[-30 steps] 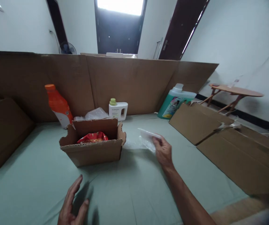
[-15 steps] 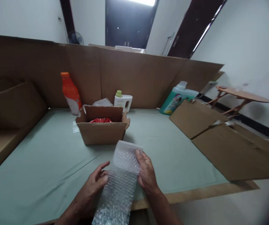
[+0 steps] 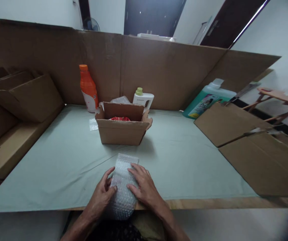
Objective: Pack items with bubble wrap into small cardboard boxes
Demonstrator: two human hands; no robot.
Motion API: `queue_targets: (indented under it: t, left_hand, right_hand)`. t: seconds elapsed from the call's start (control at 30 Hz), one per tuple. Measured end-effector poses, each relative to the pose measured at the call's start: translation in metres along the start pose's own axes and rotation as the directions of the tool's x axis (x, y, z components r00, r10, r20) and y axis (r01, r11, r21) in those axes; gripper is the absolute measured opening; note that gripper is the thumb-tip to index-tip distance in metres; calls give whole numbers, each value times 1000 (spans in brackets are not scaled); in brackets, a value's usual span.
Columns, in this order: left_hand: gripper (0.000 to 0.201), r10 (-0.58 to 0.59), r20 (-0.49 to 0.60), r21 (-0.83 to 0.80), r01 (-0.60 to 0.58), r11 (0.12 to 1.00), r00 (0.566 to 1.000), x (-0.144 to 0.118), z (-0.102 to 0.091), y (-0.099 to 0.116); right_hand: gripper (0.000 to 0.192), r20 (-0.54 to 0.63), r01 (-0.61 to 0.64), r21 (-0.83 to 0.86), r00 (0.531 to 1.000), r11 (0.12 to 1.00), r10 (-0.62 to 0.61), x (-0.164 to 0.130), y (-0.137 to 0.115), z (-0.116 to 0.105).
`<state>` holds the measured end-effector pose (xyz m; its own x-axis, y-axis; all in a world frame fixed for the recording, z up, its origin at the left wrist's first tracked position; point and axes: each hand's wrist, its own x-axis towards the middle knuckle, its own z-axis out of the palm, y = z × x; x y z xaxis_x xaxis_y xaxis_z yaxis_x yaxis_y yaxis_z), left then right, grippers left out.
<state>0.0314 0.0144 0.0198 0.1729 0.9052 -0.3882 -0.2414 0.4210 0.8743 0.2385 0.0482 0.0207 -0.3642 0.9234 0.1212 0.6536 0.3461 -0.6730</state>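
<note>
A strip of clear bubble wrap [image 3: 124, 187] lies at the near edge of the table, its lower end curving down over that edge. My left hand [image 3: 101, 192] grips its left side, the thumb on top and the fingers along the border. Flat across the upper right of the wrap rests my right hand [image 3: 144, 187], its fingers and thumb spread. Whether anything is inside the wrap I cannot tell. Just beyond stands an open cardboard box [image 3: 121, 132], with a red item [image 3: 120, 118] partly visible inside.
Behind the box are an orange bottle [image 3: 88, 88], a white bottle with a green cap [image 3: 143, 98] and a tilted teal jug [image 3: 206, 100]. A small bubble wrap piece [image 3: 93, 124] lies left of the box. Cardboard [image 3: 174, 70] walls the back; flaps [image 3: 262, 160] lie at right.
The bubble wrap has been lowered toward the table edge. My right hand has gone from gripping its right side to lying on top. The view has tilted down and shifted left.
</note>
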Motion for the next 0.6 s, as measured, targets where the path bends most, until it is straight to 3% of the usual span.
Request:
queue_targets:
  t: [0.07, 0.13, 0.27, 0.4, 0.5, 0.6]
  left_hand:
    - [77, 27, -36, 60, -25, 998, 999, 1, -1, -7]
    - [69, 39, -48, 93, -34, 995, 998, 2, -2, -13]
    - [84, 12, -30, 67, -10, 998, 999, -2, -2, -19]
    - [95, -23, 63, 92, 17, 996, 998, -10, 0, -18]
    - [87, 7, 92, 279, -32, 960, 996, -16, -6, -11]
    - [71, 107, 75, 539, -131, 832, 991, -20, -19, 2]
  right_hand:
    - [33, -44, 26, -132, 999, 991, -32, 7, -1, 10]
    - [24, -104, 43, -154, 993, 987, -59, 13, 1, 10]
    - [23, -204, 84, -37, 975, 996, -90, 37, -2, -14]
    - [19, -247, 102, -65, 962, 993, -115, 82, -10, -32]
    - [21, -353, 31, -88, 934, 996, -60, 100, -2, -35]
    - [27, -439, -42, -65, 898, 997, 9, 89, 17, -38]
